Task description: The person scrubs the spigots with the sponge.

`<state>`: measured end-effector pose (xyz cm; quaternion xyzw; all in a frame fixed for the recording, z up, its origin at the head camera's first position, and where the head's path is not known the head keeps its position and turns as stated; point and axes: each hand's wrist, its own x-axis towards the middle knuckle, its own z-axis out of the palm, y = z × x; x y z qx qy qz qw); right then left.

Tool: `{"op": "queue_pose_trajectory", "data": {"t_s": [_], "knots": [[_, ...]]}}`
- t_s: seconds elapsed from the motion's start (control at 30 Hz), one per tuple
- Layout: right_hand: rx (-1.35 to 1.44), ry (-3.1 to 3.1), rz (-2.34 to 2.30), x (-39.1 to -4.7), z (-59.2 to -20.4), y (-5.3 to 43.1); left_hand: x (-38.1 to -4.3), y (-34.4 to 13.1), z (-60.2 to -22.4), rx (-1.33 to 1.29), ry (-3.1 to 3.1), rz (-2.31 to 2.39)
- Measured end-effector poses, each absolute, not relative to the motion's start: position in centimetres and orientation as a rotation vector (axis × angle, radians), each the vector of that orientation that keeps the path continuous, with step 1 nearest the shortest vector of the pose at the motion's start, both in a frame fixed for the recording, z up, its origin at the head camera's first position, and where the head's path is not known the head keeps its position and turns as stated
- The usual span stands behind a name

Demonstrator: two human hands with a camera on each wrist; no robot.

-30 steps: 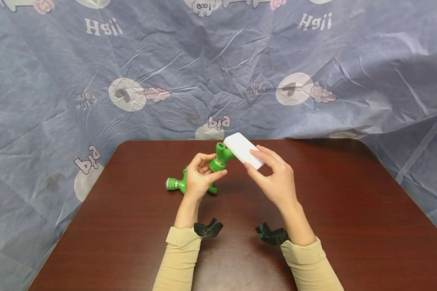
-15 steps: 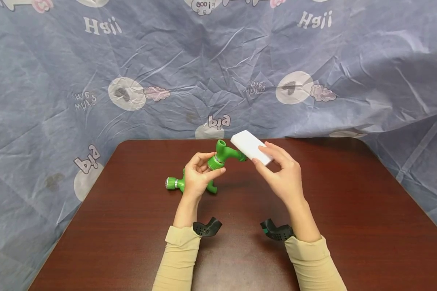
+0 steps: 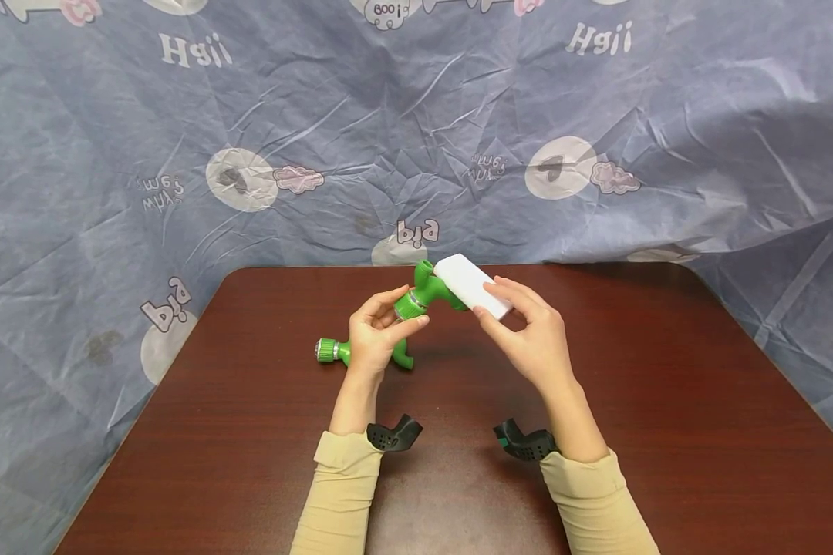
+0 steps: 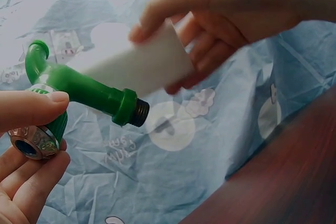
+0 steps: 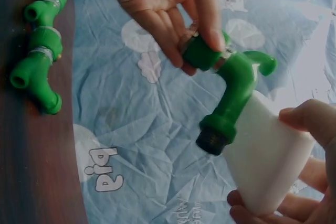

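Observation:
A green plastic faucet (image 3: 426,291) with a black threaded end is held up over the table. My left hand (image 3: 375,335) pinches it by the ribbed knob, thumb on one side and fingers on the other. In my right hand (image 3: 536,339) is a white sponge (image 3: 473,285), a rectangular block gripped by its near end between thumb and fingers. The sponge lies along the faucet's body and overlaps it in the head view. From the right wrist, the sponge (image 5: 265,156) shows right behind the pipe, whose black thread (image 5: 212,141) sticks out past it.
Two more green faucets lie on the dark wooden table, a nearer one (image 5: 39,74) and another (image 5: 47,6) beside it. My left hand partly hides them in the head view. A blue printed cloth (image 3: 416,139) hangs behind the table's far edge.
My right hand slid the sponge right and up toward the threaded end, then back left and down along the faucet. My left hand has tilted the faucet slightly and kept its grip.

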<state>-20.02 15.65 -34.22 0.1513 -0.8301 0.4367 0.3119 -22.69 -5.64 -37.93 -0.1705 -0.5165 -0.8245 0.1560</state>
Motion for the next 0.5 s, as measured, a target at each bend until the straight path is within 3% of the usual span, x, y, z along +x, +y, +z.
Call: {"op": "queue_pose_trajectory", "data": {"t_s": [0.2, 0.5], "knots": [[0.259, -2.187, 1.08, -20.2, -34.4, 16.0, -22.7, -5.8, -38.0, -0.48, -1.473, -2.356], [0.503, -1.849, 1.185, -20.2, -34.2, 14.7, -22.6, -5.5, -37.9, -0.5, -1.497, -2.337]]}}
